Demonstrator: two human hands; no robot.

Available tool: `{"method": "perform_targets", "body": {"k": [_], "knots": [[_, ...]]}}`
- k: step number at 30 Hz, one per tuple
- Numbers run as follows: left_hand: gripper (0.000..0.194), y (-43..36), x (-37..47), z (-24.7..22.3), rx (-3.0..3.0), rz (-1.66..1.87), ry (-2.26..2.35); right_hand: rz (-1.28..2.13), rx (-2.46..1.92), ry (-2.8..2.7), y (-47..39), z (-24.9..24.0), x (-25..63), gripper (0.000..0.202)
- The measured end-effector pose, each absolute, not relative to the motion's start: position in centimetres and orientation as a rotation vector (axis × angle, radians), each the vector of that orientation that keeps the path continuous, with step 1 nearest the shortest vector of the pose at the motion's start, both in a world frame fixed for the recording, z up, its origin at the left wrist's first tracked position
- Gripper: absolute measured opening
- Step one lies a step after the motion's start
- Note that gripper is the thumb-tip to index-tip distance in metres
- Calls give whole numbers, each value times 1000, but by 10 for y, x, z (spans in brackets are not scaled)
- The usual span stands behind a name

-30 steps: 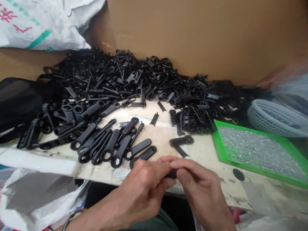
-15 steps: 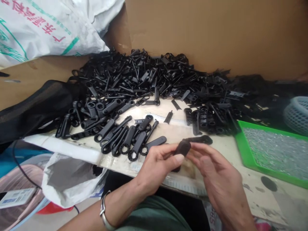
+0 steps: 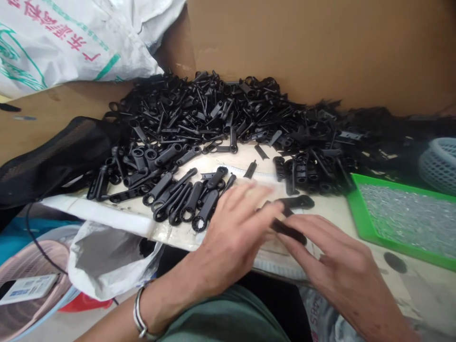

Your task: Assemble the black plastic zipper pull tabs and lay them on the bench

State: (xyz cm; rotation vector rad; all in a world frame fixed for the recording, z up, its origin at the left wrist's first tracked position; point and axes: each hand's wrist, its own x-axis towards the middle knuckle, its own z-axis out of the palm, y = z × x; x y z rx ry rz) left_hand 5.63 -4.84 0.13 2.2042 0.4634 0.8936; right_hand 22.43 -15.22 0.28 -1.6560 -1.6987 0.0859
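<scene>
Between the thumb and fingers of my right hand [image 3: 342, 266] is a dark plastic handle piece [image 3: 290, 232], held low over the near table edge. My left hand [image 3: 235, 232] is beside it with fingers stretched out and a little blurred; its fingertips overlap the piece's left end, and I cannot tell whether they touch. Just beyond the right fingers, another black handle [image 3: 302, 202] lies on the table. A group of black handles with ring-shaped ends [image 3: 192, 202] lies left of my left hand, which covers some of them.
A large heap of black plastic parts [image 3: 213, 109] stands against the cardboard wall [image 3: 320, 47]. On the right are a green tray [image 3: 363, 223] of small shiny pieces and a grey-blue basket [image 3: 440, 164]. A white sack [image 3: 103, 270] and a pink basket [image 3: 46, 266] sit below left.
My left hand has loosened from the dark piece, its fingers now spread and reaching forward. The piece has shifted slightly right and tilted, held in my right hand.
</scene>
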Motion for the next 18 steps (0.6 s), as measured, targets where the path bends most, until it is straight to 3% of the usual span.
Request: {"method": "perform_targets", "body": {"k": [2,9,14,18], "knots": [[27,-45,56,6,2506,775,354,34,-1599,-1827,-154,8,228,14],[23,-46,63,18,2559,381,385,75,-1619,-1786,-160,12,232,14],[25,-47,62,18,2587,378,392,147,-1657,-1625,-162,5,230,5],[20,-51,59,19,2549,576,297,37,-1720,-1611,-171,11,217,5]]}}
